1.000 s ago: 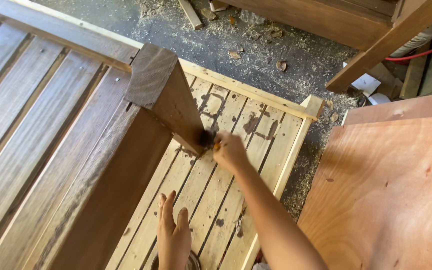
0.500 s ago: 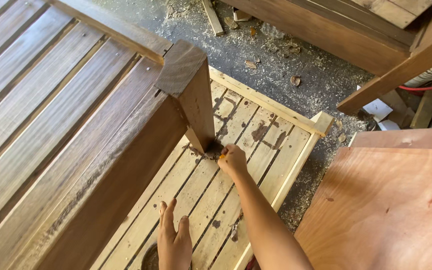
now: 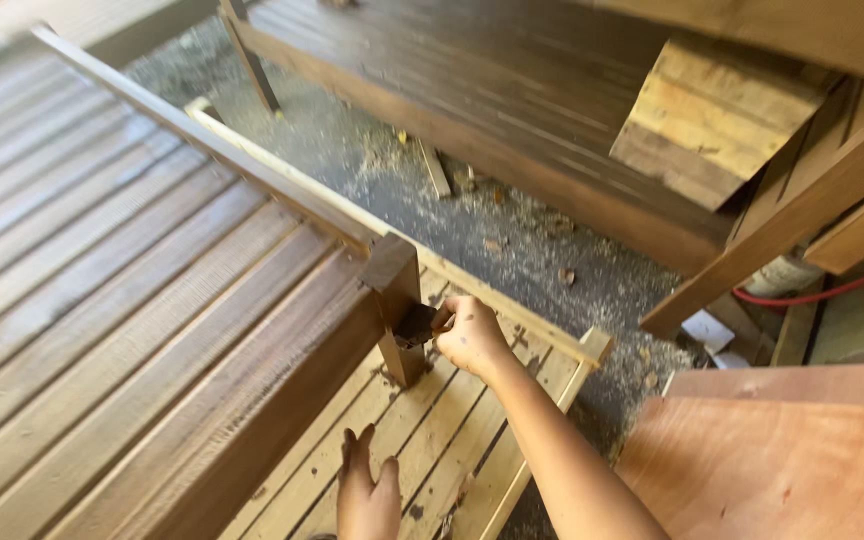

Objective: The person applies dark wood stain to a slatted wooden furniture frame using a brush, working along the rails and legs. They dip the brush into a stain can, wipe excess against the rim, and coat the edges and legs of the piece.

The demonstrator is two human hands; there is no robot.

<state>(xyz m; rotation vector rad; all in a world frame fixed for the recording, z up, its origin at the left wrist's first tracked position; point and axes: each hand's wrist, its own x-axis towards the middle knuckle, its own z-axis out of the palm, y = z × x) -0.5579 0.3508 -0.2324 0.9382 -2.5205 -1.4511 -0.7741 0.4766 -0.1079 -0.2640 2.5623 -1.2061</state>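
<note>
**Against the dark post**

Beside the stained slatted frame [image 3: 132, 330], the right hand [image 3: 467, 335] is clamped on a dark pad [image 3: 415, 325] pressed to the square post [image 3: 397, 300]. The left hand [image 3: 367, 495] lies flat, fingers together, on pale slats [image 3: 452, 420]; sawdust-strewn floor [image 3: 512, 230] beyond.

Right hand [image 3: 469, 335] sits at the dark post [image 3: 395, 300], fingers closed on a small dark pad [image 3: 415, 325] pressed to the post face; the post blocks travel toward 9 o'clock. Dark slatted frame [image 3: 132, 330] fills everything from 8 to 11 o'clock, its edge rail just beside the post. Light rail [image 3: 512, 310] runs close behind the hand from 11 to 3 o'clock, closing that side. Open room: the pale slat panel [image 3: 432, 440] toward 6 o'clock, partly taken by the left hand [image 3: 367, 495], resting flat. Plywood sheet [image 3: 782, 470] stands at 4 o'clock. Sawdust-strewn floor [image 3: 542, 250] lies beyond the rail at 1 o'clock.
</note>
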